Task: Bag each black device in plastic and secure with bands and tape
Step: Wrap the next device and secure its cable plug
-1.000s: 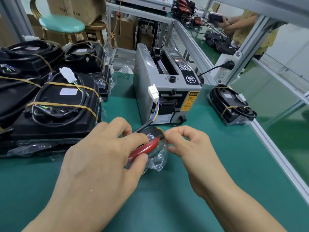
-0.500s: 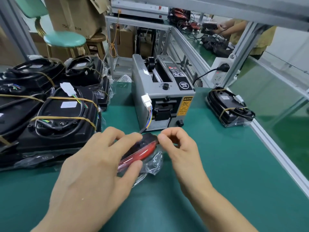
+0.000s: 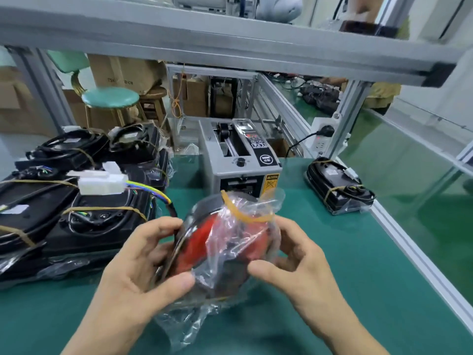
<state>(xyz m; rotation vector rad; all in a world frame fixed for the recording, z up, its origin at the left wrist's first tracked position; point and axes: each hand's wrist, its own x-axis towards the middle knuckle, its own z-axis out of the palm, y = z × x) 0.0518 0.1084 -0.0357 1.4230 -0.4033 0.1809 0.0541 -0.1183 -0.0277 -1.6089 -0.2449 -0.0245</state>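
Observation:
I hold a black device with a red lens [image 3: 204, 242] raised above the green mat, its red face tilted toward me. A clear plastic bag [image 3: 225, 254] covers it and trails below. My left hand [image 3: 138, 272] grips its left edge, thumb across the lower front. My right hand [image 3: 291, 257] grips the right side through the plastic. A yellow rubber band [image 3: 245, 216] loops over the top of the bag. The device's cable ends in a white connector [image 3: 102, 184] sticking out to the left.
A grey tape dispenser [image 3: 240, 162] stands behind the device. Several bagged, banded black devices [image 3: 76, 201] are stacked at left. One more bagged device [image 3: 337, 187] lies at right near the table's aluminium edge [image 3: 419, 260]. A frame beam [image 3: 204, 44] crosses overhead.
The device was lying low on the mat; both hands have lifted it and turned its red face up toward me. The view has tilted upward, and the connector has swung left.

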